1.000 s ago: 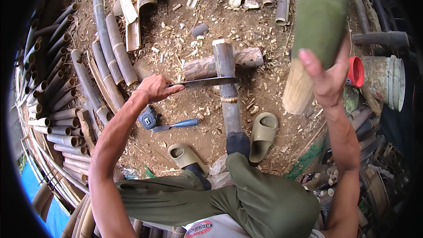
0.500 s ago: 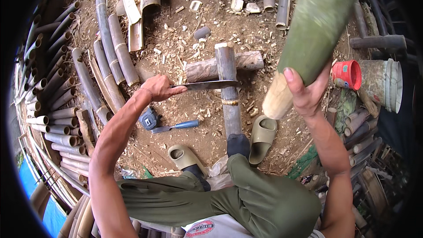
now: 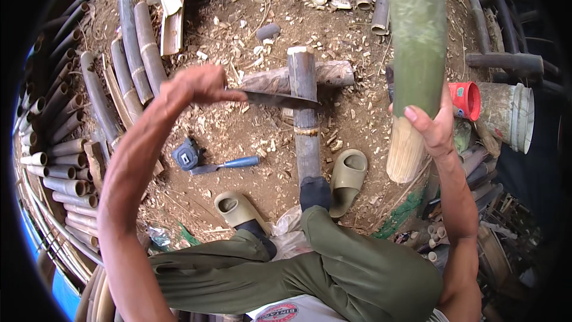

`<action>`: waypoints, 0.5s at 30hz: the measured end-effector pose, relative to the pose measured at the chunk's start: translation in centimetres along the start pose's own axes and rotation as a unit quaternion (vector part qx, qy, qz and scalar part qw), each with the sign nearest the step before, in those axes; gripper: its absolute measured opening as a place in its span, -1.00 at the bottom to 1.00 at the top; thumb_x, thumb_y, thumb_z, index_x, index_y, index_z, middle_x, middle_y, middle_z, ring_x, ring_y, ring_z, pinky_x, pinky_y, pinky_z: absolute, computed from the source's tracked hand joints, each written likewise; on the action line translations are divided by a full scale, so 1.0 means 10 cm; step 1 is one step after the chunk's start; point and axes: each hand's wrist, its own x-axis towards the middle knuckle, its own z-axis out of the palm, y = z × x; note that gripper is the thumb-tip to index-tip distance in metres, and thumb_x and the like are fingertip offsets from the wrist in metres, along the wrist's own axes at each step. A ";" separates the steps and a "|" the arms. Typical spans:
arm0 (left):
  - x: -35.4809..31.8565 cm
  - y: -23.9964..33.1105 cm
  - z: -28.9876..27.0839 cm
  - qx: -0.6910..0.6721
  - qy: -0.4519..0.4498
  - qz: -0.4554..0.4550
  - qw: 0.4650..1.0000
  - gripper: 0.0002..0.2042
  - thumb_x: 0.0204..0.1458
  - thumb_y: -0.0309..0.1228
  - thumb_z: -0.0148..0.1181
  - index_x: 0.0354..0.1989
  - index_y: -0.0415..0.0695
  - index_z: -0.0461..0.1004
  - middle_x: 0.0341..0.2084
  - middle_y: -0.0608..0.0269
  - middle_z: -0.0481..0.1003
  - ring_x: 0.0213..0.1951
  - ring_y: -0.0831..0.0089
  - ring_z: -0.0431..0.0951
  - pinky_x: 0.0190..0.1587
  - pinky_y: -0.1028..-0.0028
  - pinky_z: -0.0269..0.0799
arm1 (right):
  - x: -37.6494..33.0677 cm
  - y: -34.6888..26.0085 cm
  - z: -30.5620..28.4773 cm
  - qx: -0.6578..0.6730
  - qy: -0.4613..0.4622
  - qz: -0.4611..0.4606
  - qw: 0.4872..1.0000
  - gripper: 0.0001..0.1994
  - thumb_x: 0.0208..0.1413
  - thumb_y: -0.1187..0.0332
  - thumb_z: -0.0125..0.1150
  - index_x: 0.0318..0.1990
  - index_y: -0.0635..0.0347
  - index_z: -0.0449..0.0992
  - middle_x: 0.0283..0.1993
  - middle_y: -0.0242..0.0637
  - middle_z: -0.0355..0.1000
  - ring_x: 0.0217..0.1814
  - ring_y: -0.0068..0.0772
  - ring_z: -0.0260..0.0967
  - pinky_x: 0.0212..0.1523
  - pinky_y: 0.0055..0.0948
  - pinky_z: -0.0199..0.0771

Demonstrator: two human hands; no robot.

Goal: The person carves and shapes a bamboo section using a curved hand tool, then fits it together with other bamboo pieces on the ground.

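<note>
My left hand (image 3: 199, 85) is closed around the handle of a machete (image 3: 277, 99), whose dark blade reaches rightward across a grey bamboo length (image 3: 304, 107). That bamboo slants over a short log (image 3: 333, 77), its near end by my socked foot (image 3: 315, 192). In my right hand (image 3: 438, 125) is a thick green club (image 3: 417, 65) with a pale peeled end (image 3: 406, 152), held upright with the pale end toward me. The club's far end runs out of the picture, and motion blurs its upper part. My right fingers wrap its far side, mostly hidden.
On the chip-strewn ground lie a blue tape measure (image 3: 187, 154) and a blue-handled chisel (image 3: 239, 161). Olive slippers (image 3: 348, 182) are near my feet. Bamboo lengths (image 3: 128, 30) lie to the left. At the right are a red tub (image 3: 466, 100) and a grey bucket (image 3: 515, 116).
My right hand and the club have shifted a little right and nearer, and the club has turned more upright. My left hand has lifted and moved farther away, tilting the machete.
</note>
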 end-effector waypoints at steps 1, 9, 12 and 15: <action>0.04 0.12 -0.23 0.038 0.016 0.028 0.999 -0.27 -0.19 0.58 -0.09 -0.77 0.06 0.28 -0.82 0.58 0.13 -0.77 0.68 0.06 -0.75 0.51 -0.01 | 0.00 -0.04 -0.02 0.012 0.011 0.015 1.000 -0.23 -0.11 0.34 0.33 0.29 0.32 0.11 0.03 -0.11 0.39 0.00 -0.28 0.47 0.04 -0.29 0.53; -0.23 0.13 0.50 0.016 0.146 0.006 0.989 -0.27 -0.04 0.55 -0.29 -0.70 0.05 0.21 -0.84 0.54 0.10 -0.75 0.68 0.02 -0.70 0.47 0.07 | -0.38 0.05 0.04 0.082 -0.003 0.075 0.994 -0.24 -0.13 0.32 0.33 0.26 0.30 0.13 -0.03 -0.14 0.41 -0.07 -0.27 0.50 -0.01 -0.28 0.55; -0.55 0.38 1.43 -0.071 0.327 0.025 0.942 -0.54 0.05 0.17 0.20 -0.50 0.00 0.46 -0.69 0.35 0.42 -0.67 0.47 0.36 -0.60 0.34 0.28 | -0.60 0.21 0.03 0.097 0.009 0.079 0.992 -0.23 -0.16 0.31 0.38 0.26 0.27 0.16 -0.02 -0.22 0.38 -0.04 -0.39 0.41 0.04 -0.36 0.42; -0.66 0.63 1.64 -0.079 0.362 0.011 0.929 -0.77 -0.17 -0.28 0.35 -0.37 -0.11 0.55 -0.43 0.16 0.44 -0.38 0.13 0.52 -0.22 0.21 0.40 | -0.65 0.28 -0.11 0.021 0.030 0.087 0.996 -0.23 -0.17 0.31 0.38 0.25 0.29 0.18 0.01 -0.25 0.37 0.02 -0.42 0.35 0.10 -0.38 0.36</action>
